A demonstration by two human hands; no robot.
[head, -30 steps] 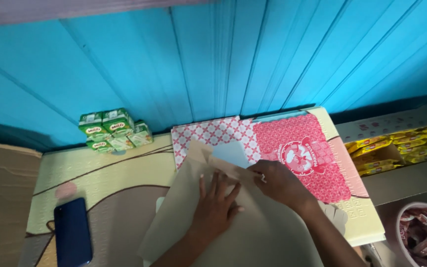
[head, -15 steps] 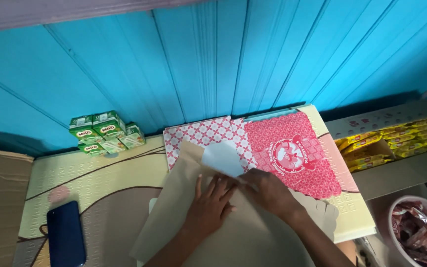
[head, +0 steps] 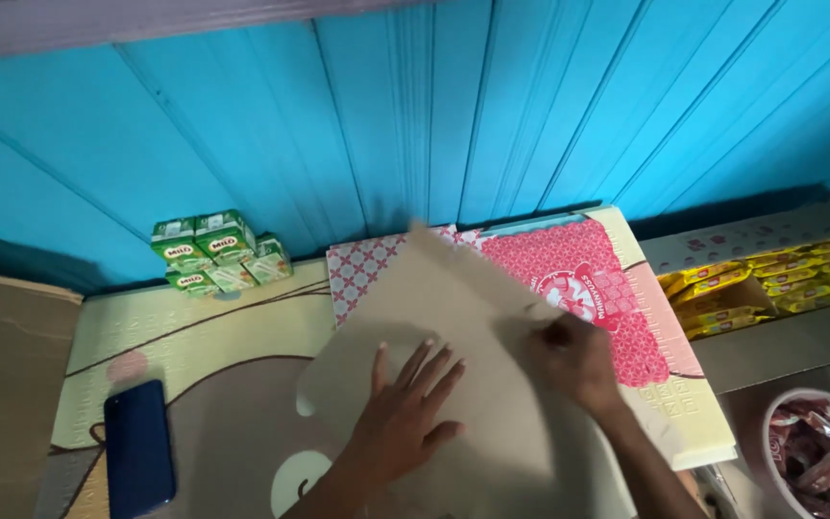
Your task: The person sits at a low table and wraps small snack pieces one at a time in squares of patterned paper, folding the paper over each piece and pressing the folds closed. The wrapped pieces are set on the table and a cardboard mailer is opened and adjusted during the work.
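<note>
A flat brown cardboard sheet (head: 453,317) lies unfolded over a foam mat in the middle of the view. My left hand (head: 405,413) presses flat on it with fingers spread. At the sheet's right edge, my right hand (head: 578,360) pinches a flap. Under and behind the brown sheet sits a red and white patterned flat box (head: 578,279), partly covered by it.
Several small green drink cartons (head: 218,252) stand at the back left by the blue wall. A dark blue phone (head: 136,459) lies front left. A cardboard box of yellow packets (head: 770,284) sits right, a white bowl of red wrappers (head: 818,461) front right.
The brown sheet has been spread flat and now covers the light blue patch and more of the patterned box. My left hand has opened flat on it; my right hand moved right.
</note>
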